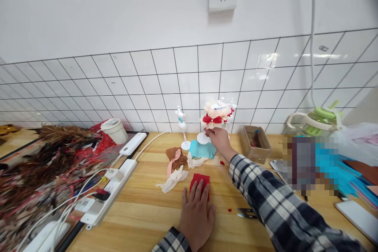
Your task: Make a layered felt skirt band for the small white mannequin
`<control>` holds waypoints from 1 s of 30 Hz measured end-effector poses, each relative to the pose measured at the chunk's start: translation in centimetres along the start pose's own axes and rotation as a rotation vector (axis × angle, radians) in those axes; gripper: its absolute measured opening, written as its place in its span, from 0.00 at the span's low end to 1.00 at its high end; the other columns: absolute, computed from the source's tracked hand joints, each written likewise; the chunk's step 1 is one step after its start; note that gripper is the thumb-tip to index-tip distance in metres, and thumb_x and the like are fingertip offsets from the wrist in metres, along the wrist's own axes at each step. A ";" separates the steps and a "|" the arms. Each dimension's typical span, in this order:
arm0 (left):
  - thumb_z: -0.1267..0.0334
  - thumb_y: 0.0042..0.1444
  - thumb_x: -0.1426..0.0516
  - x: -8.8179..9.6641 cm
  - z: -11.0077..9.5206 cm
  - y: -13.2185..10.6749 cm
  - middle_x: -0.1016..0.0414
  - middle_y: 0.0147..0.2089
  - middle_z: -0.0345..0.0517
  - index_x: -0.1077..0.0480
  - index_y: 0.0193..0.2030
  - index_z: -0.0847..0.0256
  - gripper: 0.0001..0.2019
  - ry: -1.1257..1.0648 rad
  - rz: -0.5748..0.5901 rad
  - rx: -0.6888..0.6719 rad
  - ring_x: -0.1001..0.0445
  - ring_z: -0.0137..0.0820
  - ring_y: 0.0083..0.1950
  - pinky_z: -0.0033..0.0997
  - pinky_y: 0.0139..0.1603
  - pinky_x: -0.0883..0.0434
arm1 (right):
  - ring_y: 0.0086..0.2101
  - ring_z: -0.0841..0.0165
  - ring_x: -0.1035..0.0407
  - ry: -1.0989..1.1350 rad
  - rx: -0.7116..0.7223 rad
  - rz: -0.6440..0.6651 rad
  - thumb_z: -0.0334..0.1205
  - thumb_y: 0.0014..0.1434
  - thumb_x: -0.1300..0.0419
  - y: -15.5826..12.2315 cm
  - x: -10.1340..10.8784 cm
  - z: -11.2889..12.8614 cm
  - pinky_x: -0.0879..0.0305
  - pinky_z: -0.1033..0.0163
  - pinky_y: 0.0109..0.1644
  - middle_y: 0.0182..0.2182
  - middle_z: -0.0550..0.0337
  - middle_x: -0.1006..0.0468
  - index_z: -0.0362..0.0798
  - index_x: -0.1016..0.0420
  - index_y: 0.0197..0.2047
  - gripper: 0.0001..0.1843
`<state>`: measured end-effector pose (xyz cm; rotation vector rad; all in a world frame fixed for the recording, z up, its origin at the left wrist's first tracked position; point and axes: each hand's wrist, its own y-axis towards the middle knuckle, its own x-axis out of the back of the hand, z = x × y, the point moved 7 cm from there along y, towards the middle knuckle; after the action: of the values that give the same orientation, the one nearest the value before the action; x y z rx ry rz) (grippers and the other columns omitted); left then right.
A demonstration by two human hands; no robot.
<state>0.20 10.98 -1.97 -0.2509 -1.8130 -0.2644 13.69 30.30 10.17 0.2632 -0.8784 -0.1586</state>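
Note:
My left hand (197,212) lies palm down with fingers stretched over a red piece of cloth (203,177) on the table. My right hand (220,138) reaches forward, fingers closed near the lower part of a small white stand, just above its round base (203,138). Above that hand, cream and red ruffled fabric (217,118) surrounds white figures whose tops stick out. A bare white figure on a stand (182,124) stands to the left. In front lie turquoise cloth (202,149), brown cloth (176,157) and cream strips (173,180). My right fingertips are partly hidden.
A cardboard box (255,143) is right of the figures. Thread snips (247,213) lie by my right sleeve. A power strip (109,191) with cables and a feather heap (53,169) fill the left. A green-lidded jug (319,122) and a phone (358,218) are right.

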 end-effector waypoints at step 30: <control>0.51 0.57 0.50 -2.2 1.4 1.1 0.59 0.72 0.42 0.60 0.70 0.46 0.35 -0.049 0.149 0.001 0.53 0.52 0.70 0.64 0.65 0.55 | 0.45 0.66 0.32 -0.099 -0.043 0.068 0.34 0.60 0.51 2.2 -8.0 -3.3 0.42 0.66 0.48 0.43 0.54 0.24 0.50 0.22 0.47 0.19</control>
<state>-0.22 12.39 -4.42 -0.3923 -1.8324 -0.1536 11.28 34.86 2.88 0.1863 -0.9799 -0.1279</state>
